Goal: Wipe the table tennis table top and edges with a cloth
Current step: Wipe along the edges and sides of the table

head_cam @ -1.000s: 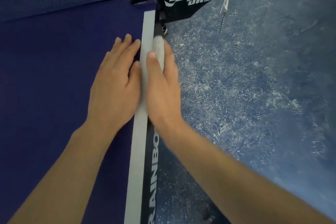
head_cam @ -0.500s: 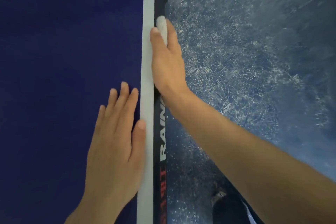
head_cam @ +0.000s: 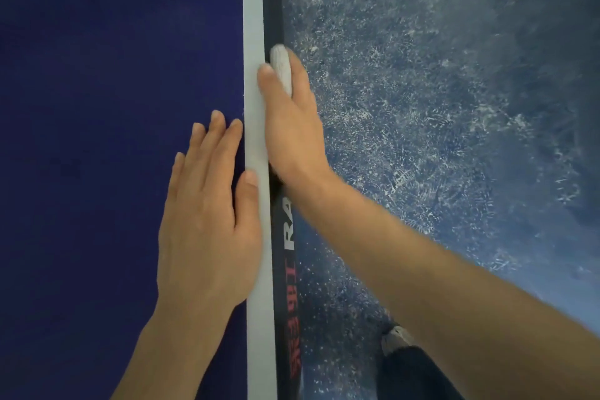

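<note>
The right hand point(head_cam: 289, 127) sits over the side of the table point(head_cam: 97, 107) in the middle of the frame, thumb lying on the white line point(head_cam: 255, 26) and fingers wrapped down over the dark edge point(head_cam: 276, 10), holding a pale cloth point(head_cam: 281, 66) against it; only a rolled end of the cloth pokes out past the fingertips. The left hand point(head_cam: 207, 221) lies flat on the blue top at lower centre, fingers straight and close together, thumb along the line, holding nothing. The cloth looks soft and light, so I'd guess it bunches easily and needs the whole palm behind it rather than a fingertip pinch. The edge looks hard and smooth, so a wrapped grip like this one should slide along it well. The speckled floor point(head_cam: 454, 107) fills the right side, and a shoe point(head_cam: 394, 339) shows near the bottom.
</note>
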